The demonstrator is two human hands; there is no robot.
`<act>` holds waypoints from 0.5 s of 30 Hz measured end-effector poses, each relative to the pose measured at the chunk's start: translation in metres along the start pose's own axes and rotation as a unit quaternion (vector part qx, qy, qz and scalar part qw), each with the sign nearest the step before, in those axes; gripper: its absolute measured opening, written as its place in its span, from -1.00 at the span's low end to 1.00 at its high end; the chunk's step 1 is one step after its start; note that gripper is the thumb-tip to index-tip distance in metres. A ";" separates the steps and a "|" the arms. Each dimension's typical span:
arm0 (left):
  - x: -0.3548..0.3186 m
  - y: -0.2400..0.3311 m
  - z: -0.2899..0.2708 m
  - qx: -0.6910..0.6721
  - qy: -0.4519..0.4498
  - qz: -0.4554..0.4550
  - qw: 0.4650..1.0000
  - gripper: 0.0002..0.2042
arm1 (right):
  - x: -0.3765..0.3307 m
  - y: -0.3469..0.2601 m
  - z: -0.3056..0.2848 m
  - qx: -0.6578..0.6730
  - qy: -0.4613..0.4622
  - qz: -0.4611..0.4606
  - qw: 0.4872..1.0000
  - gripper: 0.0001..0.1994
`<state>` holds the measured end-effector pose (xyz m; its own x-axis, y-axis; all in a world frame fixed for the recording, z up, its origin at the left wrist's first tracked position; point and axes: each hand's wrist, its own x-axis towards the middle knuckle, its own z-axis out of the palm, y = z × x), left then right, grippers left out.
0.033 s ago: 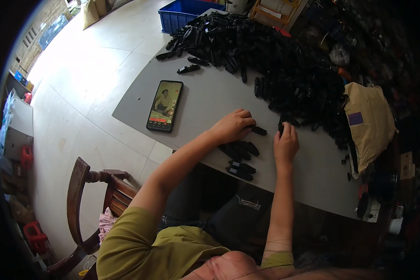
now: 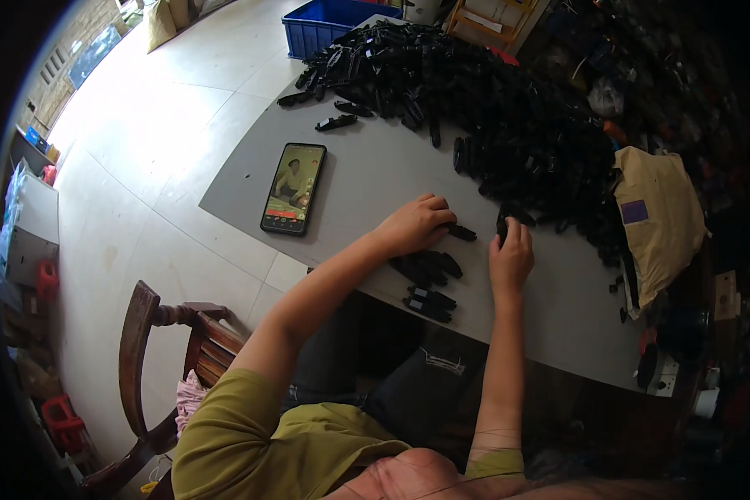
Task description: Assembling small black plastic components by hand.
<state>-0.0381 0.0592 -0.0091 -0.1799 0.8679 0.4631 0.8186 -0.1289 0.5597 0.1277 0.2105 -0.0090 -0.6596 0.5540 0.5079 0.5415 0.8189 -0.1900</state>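
Observation:
My left hand (image 2: pixel 415 225) rests on the grey table (image 2: pixel 367 167), its fingers closed on a small black plastic part (image 2: pixel 462 232) that pokes out to the right. Just right of it, my right hand (image 2: pixel 511 257) reaches forward, its fingertips pinching another black part (image 2: pixel 515 217) at the near edge of a big heap of black plastic parts (image 2: pixel 492 108). Below my left hand lie two small groups of the same black parts (image 2: pixel 429 267) (image 2: pixel 430 302), near the table's front edge.
A smartphone (image 2: pixel 294 187) with a lit screen lies on the table's left side. A tan bag (image 2: pixel 654 218) sits at the right, a blue crate (image 2: pixel 329 25) behind the heap, and a wooden chair (image 2: pixel 137 350) on the floor at lower left.

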 end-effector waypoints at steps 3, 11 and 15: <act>0.001 -0.001 -0.001 0.002 -0.010 -0.005 1.000 -0.78 | -0.001 0.003 -0.009 0.013 0.081 -0.060 0.995 -0.68; 0.003 -0.005 -0.008 -0.051 -0.024 -0.004 0.998 -0.78 | -0.009 -0.025 -0.014 0.304 -0.093 -0.025 0.948 -0.69; 0.003 -0.011 -0.008 -0.079 -0.051 -0.003 0.996 -0.79 | -0.007 -0.012 -0.025 0.302 -0.183 0.000 0.936 -0.72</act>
<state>-0.0520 0.0592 -0.0083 -0.1221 0.9119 0.3918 0.7200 -0.1903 0.6674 0.1387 0.1937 0.0105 -0.8541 0.4771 0.2071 0.2209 0.6932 -0.6860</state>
